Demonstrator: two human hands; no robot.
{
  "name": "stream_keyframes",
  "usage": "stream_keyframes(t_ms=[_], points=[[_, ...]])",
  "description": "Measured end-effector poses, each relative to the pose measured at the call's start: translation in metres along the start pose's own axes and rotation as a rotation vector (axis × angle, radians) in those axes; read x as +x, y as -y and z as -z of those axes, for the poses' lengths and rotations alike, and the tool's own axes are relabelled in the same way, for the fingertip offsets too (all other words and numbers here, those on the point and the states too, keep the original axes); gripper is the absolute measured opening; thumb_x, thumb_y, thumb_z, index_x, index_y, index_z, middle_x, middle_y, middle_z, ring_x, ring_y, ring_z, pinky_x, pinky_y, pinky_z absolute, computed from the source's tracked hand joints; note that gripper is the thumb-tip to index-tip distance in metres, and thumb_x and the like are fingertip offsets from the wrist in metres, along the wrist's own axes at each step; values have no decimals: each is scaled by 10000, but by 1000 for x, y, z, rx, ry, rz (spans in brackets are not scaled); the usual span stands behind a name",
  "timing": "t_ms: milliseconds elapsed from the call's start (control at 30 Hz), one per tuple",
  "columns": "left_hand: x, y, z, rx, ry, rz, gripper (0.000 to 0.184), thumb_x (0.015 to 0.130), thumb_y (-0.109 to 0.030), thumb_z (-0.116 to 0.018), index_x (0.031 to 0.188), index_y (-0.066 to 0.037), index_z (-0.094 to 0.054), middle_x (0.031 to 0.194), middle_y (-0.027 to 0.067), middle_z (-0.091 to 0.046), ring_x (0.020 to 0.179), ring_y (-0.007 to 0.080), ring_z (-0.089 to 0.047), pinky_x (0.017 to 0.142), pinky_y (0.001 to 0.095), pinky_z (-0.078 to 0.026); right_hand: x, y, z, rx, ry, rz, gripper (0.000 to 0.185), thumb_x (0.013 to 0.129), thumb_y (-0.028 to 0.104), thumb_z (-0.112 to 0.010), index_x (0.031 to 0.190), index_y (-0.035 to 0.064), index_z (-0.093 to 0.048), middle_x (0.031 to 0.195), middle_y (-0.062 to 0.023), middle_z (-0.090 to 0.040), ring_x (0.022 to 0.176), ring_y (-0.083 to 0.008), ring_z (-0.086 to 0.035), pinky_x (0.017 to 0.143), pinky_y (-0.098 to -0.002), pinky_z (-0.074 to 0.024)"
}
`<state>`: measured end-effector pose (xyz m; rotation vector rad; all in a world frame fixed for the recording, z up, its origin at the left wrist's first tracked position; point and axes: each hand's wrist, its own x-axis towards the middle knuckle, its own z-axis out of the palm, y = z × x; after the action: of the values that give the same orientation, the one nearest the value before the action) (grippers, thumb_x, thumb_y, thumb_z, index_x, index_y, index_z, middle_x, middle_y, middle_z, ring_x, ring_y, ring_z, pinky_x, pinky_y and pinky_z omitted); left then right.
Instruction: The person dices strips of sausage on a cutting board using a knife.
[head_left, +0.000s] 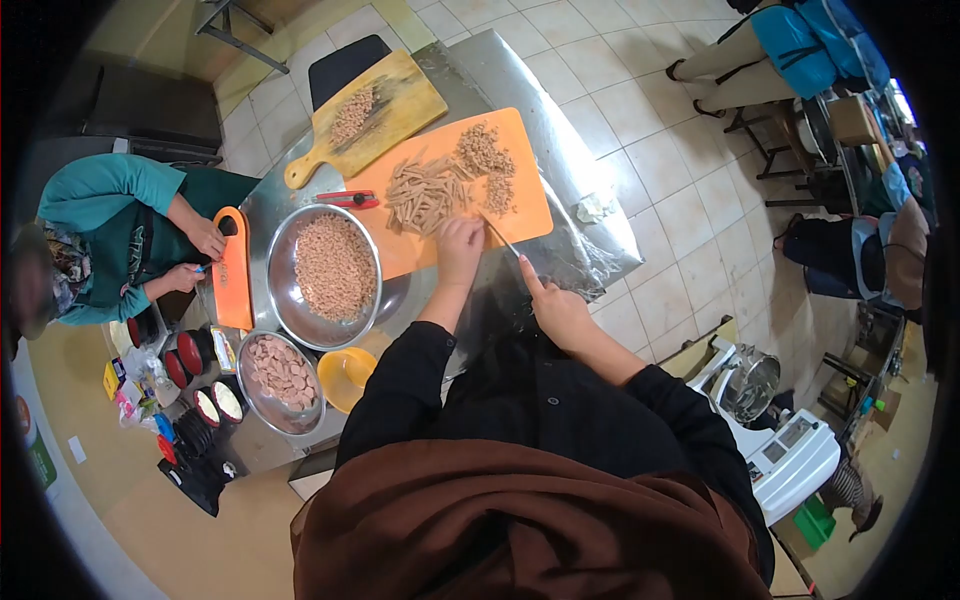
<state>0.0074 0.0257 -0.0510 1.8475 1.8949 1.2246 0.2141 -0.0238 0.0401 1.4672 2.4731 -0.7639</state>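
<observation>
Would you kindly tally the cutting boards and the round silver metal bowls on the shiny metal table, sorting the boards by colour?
Orange cutting boards: 2 (the broad orange board and the narrow round-ended orange board)
Yellowish wooden cutting board with a handle: 1
Round silver metal bowls: 2 (the larger bowl and the smaller bowl)
Total: 5

Orange cutting board [530, 190], black sleeves [398, 375]

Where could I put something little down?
The metal table is bare between the wooden board and the big orange board, toward the far corner. That board is bare between the large metal bowl and left hand. It's crowded by the smaller metal bowl and yellow bowl.
</observation>
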Motion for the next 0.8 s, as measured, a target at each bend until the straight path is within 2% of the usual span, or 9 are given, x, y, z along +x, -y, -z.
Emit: stream_keyframes(t_ms=[267, 500, 600, 700, 800], points=[[1, -1, 2, 8, 26, 16, 70, 777, -57, -721, 792, -41, -655, 834, 90, -673, 847, 295, -608, 828, 386, -474, 3, 1, -2, -46, 2, -3, 795, 851, 92, -547, 1547, 128, -165, 781, -186, -643, 602, -335, -663, 532, -437, -542], [0, 1, 1, 24, 48, 25, 70, 789, -67, -725, 781, -45, -658, 857, 77, -691, 886, 275, -617, 831, 377, -479, 12, -7, 1, -38, -73, -4, 772, 848, 112, -550, 1536, 140, -199, 764, -181, -655, 589, -358, -658, 524, -462, -537], [0, 1, -1, 9, -54, -65, 67, 766, -84, -739, 782, -64, -677, 775, 80, -643, 826, 290, -597, 789, 400, -467, 18, -4, 3, -16, -99, -7, 770, 838, 100, -552, 1529, 131, -214, 756, -179, -657, 586, -359, -656, 533, -462, -538], [0, 1, 2, 7, -51, -75, 66, 763, -86, -746, 784, -64, -687, 790, 68, -651, 852, 283, -602, 826, 401, -471, 9, -4, 7, 48, -72, -9, 778, 827, 91, -556, 1526, 124, -216, 776, -188, -662, 603, -359, -659, 552, -463, -541], [-3, 5, 8, 40, 25, -97, 87, 775, -63, -732, 859, -54, -711, 871, 69, -690, 922, 273, -613, 873, 387, -475, 1, -1, 13, 100, -35, -9, 783, 826, 89, -560, 1526, 121, -211, 794, -197, -666, 623, -366, -661, 576, -474, -542]])
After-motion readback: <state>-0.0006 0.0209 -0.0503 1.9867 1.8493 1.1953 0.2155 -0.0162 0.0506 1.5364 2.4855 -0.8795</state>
